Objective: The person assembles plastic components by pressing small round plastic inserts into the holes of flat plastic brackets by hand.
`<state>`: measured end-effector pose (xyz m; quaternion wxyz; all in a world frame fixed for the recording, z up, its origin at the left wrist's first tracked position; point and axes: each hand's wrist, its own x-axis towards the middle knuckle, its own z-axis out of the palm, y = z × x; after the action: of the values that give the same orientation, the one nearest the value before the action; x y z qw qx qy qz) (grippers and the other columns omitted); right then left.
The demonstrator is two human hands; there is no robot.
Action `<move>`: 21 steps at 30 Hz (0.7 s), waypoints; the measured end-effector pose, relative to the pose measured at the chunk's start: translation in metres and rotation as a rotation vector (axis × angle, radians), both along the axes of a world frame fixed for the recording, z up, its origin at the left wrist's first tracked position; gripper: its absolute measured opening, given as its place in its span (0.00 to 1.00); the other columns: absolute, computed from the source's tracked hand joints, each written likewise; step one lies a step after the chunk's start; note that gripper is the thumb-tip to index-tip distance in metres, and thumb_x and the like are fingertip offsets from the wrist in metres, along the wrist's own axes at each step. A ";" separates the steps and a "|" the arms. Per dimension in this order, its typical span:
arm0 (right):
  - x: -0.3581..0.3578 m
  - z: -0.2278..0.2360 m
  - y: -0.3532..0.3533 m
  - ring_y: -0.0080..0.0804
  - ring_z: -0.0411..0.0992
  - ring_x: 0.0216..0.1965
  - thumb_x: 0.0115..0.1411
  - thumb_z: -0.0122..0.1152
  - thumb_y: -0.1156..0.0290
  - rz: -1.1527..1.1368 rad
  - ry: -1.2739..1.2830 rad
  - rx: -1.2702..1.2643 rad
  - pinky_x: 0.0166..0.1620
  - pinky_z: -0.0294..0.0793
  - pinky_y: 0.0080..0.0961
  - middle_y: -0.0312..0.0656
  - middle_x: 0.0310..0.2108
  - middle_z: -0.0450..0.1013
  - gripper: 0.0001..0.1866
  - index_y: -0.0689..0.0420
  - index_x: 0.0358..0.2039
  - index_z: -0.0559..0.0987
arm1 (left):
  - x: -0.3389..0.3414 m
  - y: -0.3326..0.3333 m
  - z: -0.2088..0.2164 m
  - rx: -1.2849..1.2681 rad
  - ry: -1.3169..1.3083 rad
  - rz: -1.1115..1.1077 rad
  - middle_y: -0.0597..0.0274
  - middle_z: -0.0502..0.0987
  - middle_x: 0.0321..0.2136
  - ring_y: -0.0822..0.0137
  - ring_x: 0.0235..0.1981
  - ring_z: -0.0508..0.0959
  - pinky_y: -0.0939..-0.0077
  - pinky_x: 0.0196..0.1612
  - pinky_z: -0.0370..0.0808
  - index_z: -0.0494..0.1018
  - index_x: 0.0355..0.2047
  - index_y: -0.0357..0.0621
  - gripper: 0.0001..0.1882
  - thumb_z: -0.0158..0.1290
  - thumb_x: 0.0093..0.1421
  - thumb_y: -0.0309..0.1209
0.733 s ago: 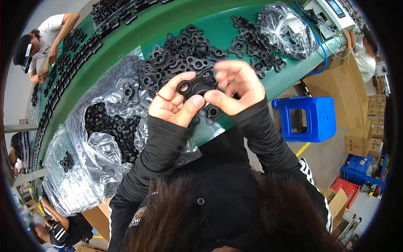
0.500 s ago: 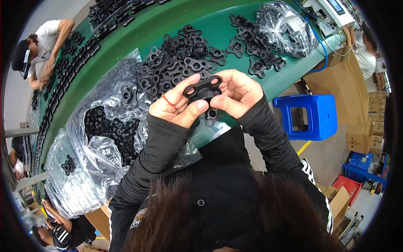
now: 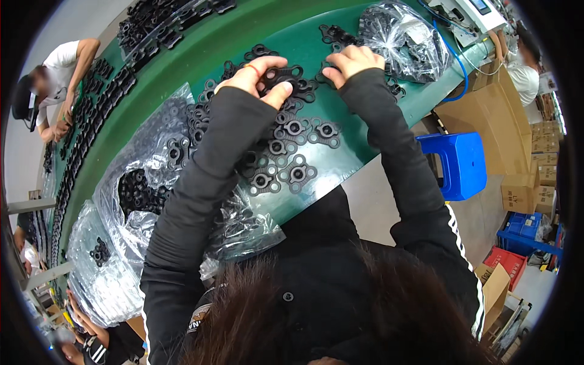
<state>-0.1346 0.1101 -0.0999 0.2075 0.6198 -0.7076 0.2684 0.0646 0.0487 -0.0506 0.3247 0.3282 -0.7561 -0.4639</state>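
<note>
My left hand (image 3: 255,76) is closed round a black plastic part with ringed lobes (image 3: 283,74), thumb on the near side, above the table. To the right, my right hand (image 3: 354,64) is reached out over the table, palm down. Its fingers and thumb are bent together on a similar black part (image 3: 323,73), mostly hidden under the hand. Nearer to me, several three-lobed black parts with round centres (image 3: 298,174) lie flat on the green table (image 3: 356,137). A heap of such parts (image 3: 201,121) lies partly behind my left forearm.
At left, an opened clear bag (image 3: 131,194) holds small black pieces. A filled plastic bag (image 3: 404,39) and a white device with a screen (image 3: 474,18) stand at far right. A blue stool (image 3: 465,167) and cardboard boxes (image 3: 486,115) are beside the table. Co-workers sit around.
My hands have come apart and moved away from me. The left carries the black part to the heap; the right has gone to the parts at far right. Several parts now show in front of me.
</note>
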 end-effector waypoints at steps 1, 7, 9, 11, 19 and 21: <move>-0.007 -0.005 -0.007 0.31 0.68 0.34 0.51 0.57 0.62 -0.015 0.065 0.098 0.43 0.61 0.30 0.36 0.28 0.73 0.10 0.53 0.32 0.78 | -0.007 -0.005 0.002 -0.085 -0.158 -0.036 0.63 0.74 0.30 0.74 0.27 0.72 0.84 0.29 0.69 0.72 0.43 0.46 0.20 0.56 0.47 0.24; -0.025 -0.002 -0.012 0.33 0.67 0.33 0.48 0.58 0.60 -0.051 0.091 0.218 0.44 0.59 0.33 0.36 0.26 0.72 0.11 0.51 0.29 0.78 | -0.028 -0.023 -0.012 -0.705 -0.463 -0.048 0.60 0.73 0.32 0.72 0.29 0.73 0.82 0.29 0.70 0.70 0.43 0.43 0.16 0.51 0.52 0.25; -0.020 0.006 -0.006 0.32 0.67 0.29 0.46 0.61 0.64 -0.006 -0.065 0.030 0.41 0.62 0.30 0.35 0.23 0.72 0.10 0.53 0.28 0.78 | -0.027 -0.026 -0.022 -1.045 -0.284 0.067 0.60 0.73 0.33 0.72 0.30 0.74 0.81 0.27 0.70 0.69 0.44 0.44 0.16 0.49 0.53 0.25; -0.011 0.036 0.005 0.32 0.68 0.29 0.46 0.59 0.59 0.105 -0.445 0.047 0.39 0.63 0.27 0.35 0.25 0.73 0.09 0.48 0.26 0.78 | -0.030 -0.014 -0.015 -0.613 -0.121 0.005 0.58 0.73 0.33 0.71 0.30 0.74 0.79 0.27 0.71 0.68 0.46 0.45 0.18 0.50 0.53 0.27; -0.018 0.065 0.014 0.33 0.69 0.24 0.37 0.67 0.69 0.591 -0.250 -0.303 0.31 0.69 0.24 0.39 0.24 0.73 0.13 0.59 0.26 0.78 | 0.008 0.007 0.018 0.939 0.244 -0.215 0.49 0.71 0.37 0.65 0.31 0.74 0.74 0.35 0.74 0.59 0.52 0.40 0.23 0.46 0.54 0.24; -0.085 0.051 0.015 0.37 0.70 0.29 0.43 0.64 0.66 0.174 -0.221 -0.206 0.36 0.69 0.27 0.41 0.27 0.73 0.10 0.56 0.27 0.78 | 0.027 0.011 0.018 0.966 0.303 -0.191 0.50 0.72 0.37 0.64 0.32 0.74 0.75 0.34 0.75 0.59 0.53 0.42 0.24 0.45 0.54 0.23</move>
<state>-0.2195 0.1254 -0.0494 0.1670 0.6208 -0.6386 0.4230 0.0913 0.0598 -0.0328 0.1982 0.2993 -0.4266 -0.8301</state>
